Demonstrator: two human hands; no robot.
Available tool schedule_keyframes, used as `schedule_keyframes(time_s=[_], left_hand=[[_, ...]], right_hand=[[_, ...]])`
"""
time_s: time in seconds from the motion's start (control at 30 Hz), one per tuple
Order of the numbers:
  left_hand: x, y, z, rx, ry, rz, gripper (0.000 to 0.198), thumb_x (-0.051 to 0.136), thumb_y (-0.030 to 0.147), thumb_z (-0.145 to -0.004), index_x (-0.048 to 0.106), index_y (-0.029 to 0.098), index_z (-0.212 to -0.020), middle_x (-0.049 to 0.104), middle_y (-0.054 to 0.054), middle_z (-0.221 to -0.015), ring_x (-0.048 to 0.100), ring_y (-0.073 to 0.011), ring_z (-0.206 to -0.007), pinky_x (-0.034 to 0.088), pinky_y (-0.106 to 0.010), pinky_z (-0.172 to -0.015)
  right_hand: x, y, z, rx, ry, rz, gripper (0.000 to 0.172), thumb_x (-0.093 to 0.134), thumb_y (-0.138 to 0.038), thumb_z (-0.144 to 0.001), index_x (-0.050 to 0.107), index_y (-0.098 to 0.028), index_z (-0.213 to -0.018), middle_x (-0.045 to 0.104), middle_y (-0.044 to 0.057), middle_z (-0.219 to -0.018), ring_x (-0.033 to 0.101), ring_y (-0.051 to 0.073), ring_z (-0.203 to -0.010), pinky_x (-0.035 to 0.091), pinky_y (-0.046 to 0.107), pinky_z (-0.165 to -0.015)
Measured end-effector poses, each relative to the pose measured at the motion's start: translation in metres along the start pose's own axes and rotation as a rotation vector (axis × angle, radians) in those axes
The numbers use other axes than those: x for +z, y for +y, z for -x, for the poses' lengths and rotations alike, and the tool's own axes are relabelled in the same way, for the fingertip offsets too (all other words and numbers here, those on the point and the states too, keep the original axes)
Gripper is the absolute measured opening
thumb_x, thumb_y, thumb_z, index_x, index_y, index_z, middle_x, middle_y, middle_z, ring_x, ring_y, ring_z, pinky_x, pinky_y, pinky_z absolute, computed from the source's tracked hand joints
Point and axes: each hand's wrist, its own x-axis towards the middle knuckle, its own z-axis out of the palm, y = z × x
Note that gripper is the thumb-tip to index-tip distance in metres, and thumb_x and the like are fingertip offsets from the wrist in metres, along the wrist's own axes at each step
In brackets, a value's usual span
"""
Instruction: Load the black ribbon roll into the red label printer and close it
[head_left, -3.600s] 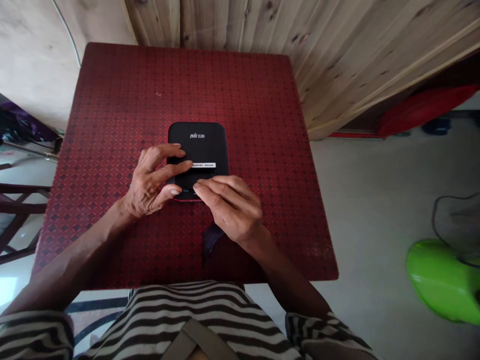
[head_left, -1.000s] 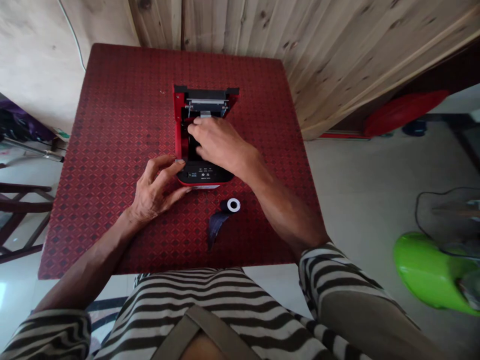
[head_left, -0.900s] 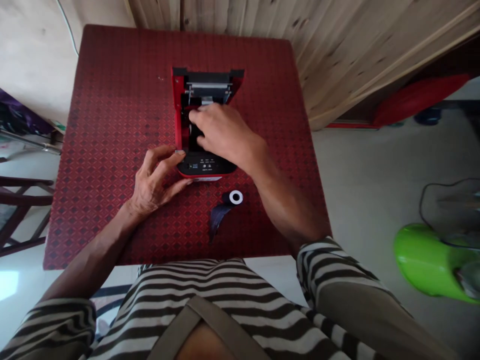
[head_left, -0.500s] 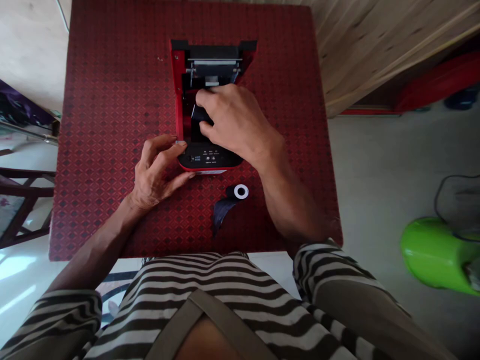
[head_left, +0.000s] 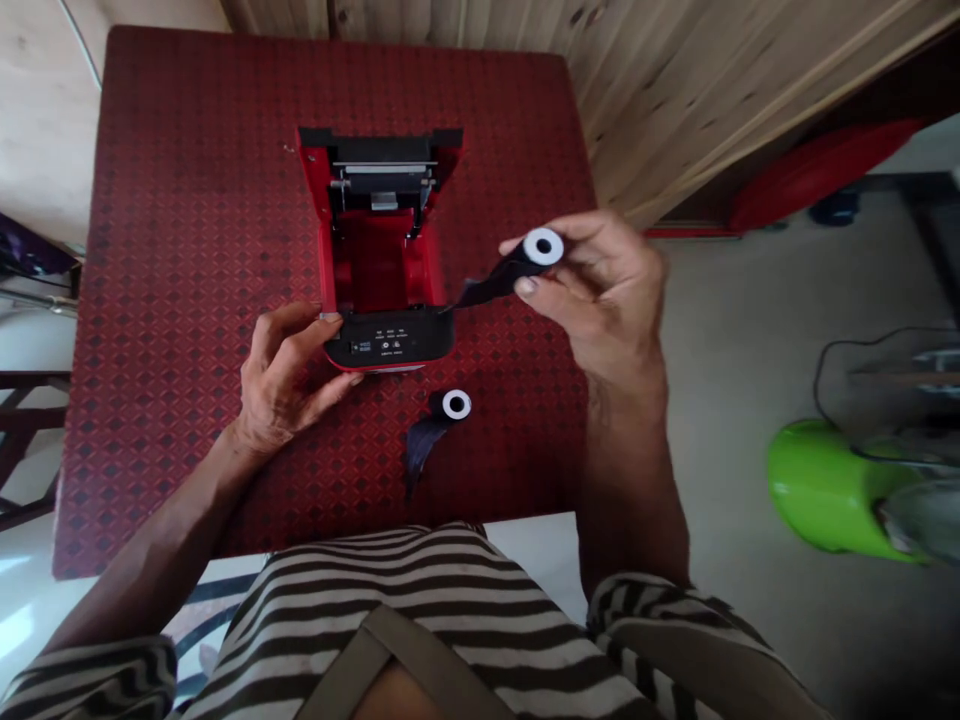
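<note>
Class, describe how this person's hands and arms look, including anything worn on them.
The left hand and right hand are bare: no gloves or watch shows. Sleeves with dark and pale stripes leave the forearms uncovered.

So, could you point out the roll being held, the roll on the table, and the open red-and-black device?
Held roll (head_left: 530, 247): head view, on its white end.
Tabletop roll (head_left: 447, 404): head view, on its white end.
Open red-and-black device (head_left: 377, 268): head view, on its red inside.
</note>
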Motion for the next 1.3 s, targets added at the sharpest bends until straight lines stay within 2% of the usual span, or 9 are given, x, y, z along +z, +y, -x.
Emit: schedule_keyframes(time_s=[0.17, 0.4, 0.53, 0.63, 0.7, 0.8, 0.93, 1.1, 1.3], left_hand=[[0.000, -0.001, 0.000, 0.032, 0.017, -0.047, 0.054, 0.075, 0.047, -0.099, 0.055, 0.029, -0.146, 0.065, -0.009, -0.133, 0.069, -0.0263, -0.123, 0.067, -0.050, -0.103], [0.000, -0.005, 0.000, 0.055, 0.015, -0.057, 0.063, 0.080, 0.049, -0.095, 0.054, 0.030, -0.149, 0.065, -0.009, -0.134, 0.068, -0.0264, -0.122, 0.065, -0.047, -0.102], [0.000, -0.005, 0.000, 0.045, 0.006, -0.019, 0.069, 0.083, 0.047, -0.092, 0.052, 0.033, -0.152, 0.064, -0.011, -0.136, 0.067, -0.0280, -0.125, 0.063, -0.047, -0.105], [0.000, -0.006, 0.000, 0.057, 0.006, -0.004, 0.071, 0.084, 0.045, -0.091, 0.052, 0.031, -0.154, 0.064, -0.012, -0.135, 0.066, -0.0271, -0.124, 0.063, -0.045, -0.105], [0.001, -0.007, 0.000, 0.069, 0.013, -0.001, 0.072, 0.084, 0.046, -0.091, 0.053, 0.030, -0.154, 0.064, -0.011, -0.134, 0.066, -0.0265, -0.123, 0.063, -0.045, -0.104], [0.002, -0.009, 0.001, 0.074, 0.020, -0.014, 0.072, 0.083, 0.051, -0.092, 0.053, 0.030, -0.154, 0.064, -0.011, -0.133, 0.066, -0.0265, -0.121, 0.064, -0.046, -0.101], [0.003, -0.008, 0.002, 0.075, 0.034, -0.019, 0.070, 0.082, 0.051, -0.092, 0.054, 0.030, -0.153, 0.065, -0.012, -0.132, 0.067, -0.0279, -0.120, 0.066, -0.048, -0.099], [0.002, -0.003, 0.003, 0.017, 0.017, 0.001, 0.065, 0.082, 0.045, -0.093, 0.054, 0.034, -0.150, 0.066, -0.011, -0.131, 0.069, -0.0282, -0.120, 0.065, -0.048, -0.103], [0.003, -0.004, 0.005, 0.063, 0.046, -0.017, 0.066, 0.081, 0.044, -0.094, 0.054, 0.028, -0.151, 0.065, -0.011, -0.130, 0.069, -0.0249, -0.117, 0.064, -0.040, -0.102]], right_hand=[[0.013, 0.066, 0.021, 0.191, 0.105, -0.018, 0.037, 0.082, -0.043, -0.080, 0.067, -0.027, -0.110, 0.082, 0.005, -0.115, 0.078, 0.024, -0.108, 0.062, 0.043, -0.097], [0.024, 0.091, 0.026, 0.202, 0.068, -0.014, 0.038, 0.078, -0.038, -0.079, 0.068, -0.025, -0.114, 0.080, 0.005, -0.115, 0.077, 0.022, -0.106, 0.062, 0.039, -0.097], [0.012, 0.069, 0.039, 0.187, 0.109, 0.084, 0.051, 0.080, -0.033, -0.080, 0.067, -0.027, -0.129, 0.078, 0.007, -0.129, 0.076, 0.024, -0.115, 0.063, 0.042, -0.099], [0.000, 0.034, 0.066, 0.213, 0.213, 0.226, 0.030, 0.078, -0.030, -0.088, 0.074, -0.028, -0.118, 0.082, 0.005, -0.114, 0.078, 0.023, -0.102, 0.064, 0.043, -0.094], [-0.001, 0.013, 0.086, 0.244, 0.072, 0.221, 0.021, 0.079, -0.029, -0.088, 0.078, -0.029, -0.109, 0.082, 0.003, -0.106, 0.078, 0.022, -0.093, 0.065, 0.043, -0.090], [0.015, 0.002, 0.109, 0.258, -0.201, 0.158, 0.043, 0.082, -0.025, -0.086, 0.075, -0.031, -0.128, 0.080, 0.004, -0.125, 0.078, 0.022, -0.098, 0.064, 0.044, -0.094], [0.044, 0.010, 0.118, 0.182, -0.207, 0.137, 0.042, 0.072, -0.017, -0.089, 0.075, -0.033, -0.128, 0.080, 0.004, -0.125, 0.075, 0.024, -0.115, 0.061, 0.049, -0.104], [0.025, -0.022, 0.097, 0.071, -0.244, 0.173, 0.041, 0.068, -0.012, -0.089, 0.074, -0.033, -0.124, 0.080, 0.003, -0.122, 0.077, 0.025, -0.113, 0.062, 0.049, -0.102], [0.019, -0.079, 0.015, -0.314, -0.305, 0.507, 0.043, 0.066, -0.010, -0.096, 0.068, -0.030, -0.134, 0.077, 0.006, -0.126, 0.071, 0.030, -0.119, 0.056, 0.052, -0.109]])
